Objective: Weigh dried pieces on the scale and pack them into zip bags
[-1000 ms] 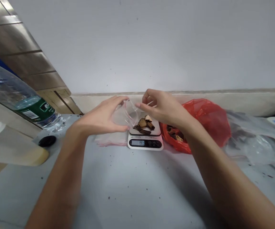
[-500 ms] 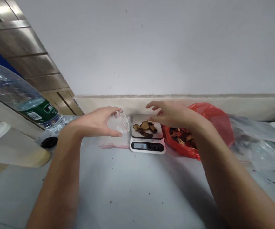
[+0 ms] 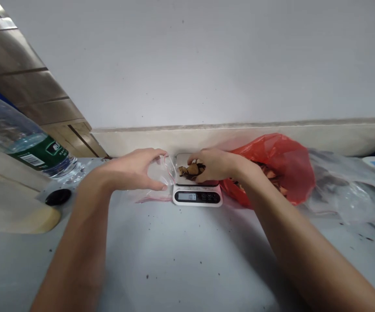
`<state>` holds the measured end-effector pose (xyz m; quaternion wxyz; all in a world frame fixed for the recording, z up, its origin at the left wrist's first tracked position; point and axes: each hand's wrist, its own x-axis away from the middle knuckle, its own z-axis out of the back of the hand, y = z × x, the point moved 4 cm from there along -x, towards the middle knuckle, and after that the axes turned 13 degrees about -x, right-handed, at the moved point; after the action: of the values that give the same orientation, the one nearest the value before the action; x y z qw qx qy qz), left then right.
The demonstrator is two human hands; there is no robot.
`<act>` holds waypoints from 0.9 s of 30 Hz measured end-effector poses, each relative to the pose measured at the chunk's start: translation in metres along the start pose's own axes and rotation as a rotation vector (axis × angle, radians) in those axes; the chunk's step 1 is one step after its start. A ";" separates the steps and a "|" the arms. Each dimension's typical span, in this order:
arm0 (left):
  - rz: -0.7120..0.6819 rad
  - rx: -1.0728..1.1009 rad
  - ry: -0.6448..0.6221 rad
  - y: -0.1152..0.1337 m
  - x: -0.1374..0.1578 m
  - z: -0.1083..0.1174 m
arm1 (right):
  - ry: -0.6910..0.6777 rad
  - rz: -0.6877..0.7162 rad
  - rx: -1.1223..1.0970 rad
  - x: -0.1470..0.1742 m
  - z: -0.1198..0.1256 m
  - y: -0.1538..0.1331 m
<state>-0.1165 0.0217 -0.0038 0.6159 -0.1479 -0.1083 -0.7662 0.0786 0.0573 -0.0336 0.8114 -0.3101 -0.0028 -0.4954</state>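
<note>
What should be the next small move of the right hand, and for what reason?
Probably the right hand should close gently on some dried slices: it is low over the scale, thumb and fingers spread beside the pile. The left hand has the clear bag with its mouth near the scale.

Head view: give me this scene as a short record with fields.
Left hand: curved around a clear plastic bag, its mouth toward the scale
Right hand: over dried slices on the scale; whether it grips any is unclear
Display: appears to read 10.7
Red bag: right of the scale, open, dried pieces inside
Bottle: far left, green label
</note>
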 end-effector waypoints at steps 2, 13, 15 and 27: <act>-0.021 -0.010 0.006 0.002 -0.002 -0.002 | 0.022 0.006 0.001 -0.001 0.001 0.001; -0.135 0.012 0.020 0.013 -0.013 -0.011 | 0.079 -0.020 -0.113 0.001 0.010 0.007; -0.149 0.017 0.028 0.016 -0.015 -0.012 | 0.094 0.003 -0.157 0.002 0.014 0.010; -0.232 0.115 0.129 0.036 -0.017 -0.008 | 0.106 0.218 -0.254 0.025 0.024 -0.014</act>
<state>-0.0789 0.0267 -0.0184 0.5365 -0.0492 -0.1284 -0.8326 0.0876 0.0449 0.0011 0.8136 -0.3821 0.1361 -0.4166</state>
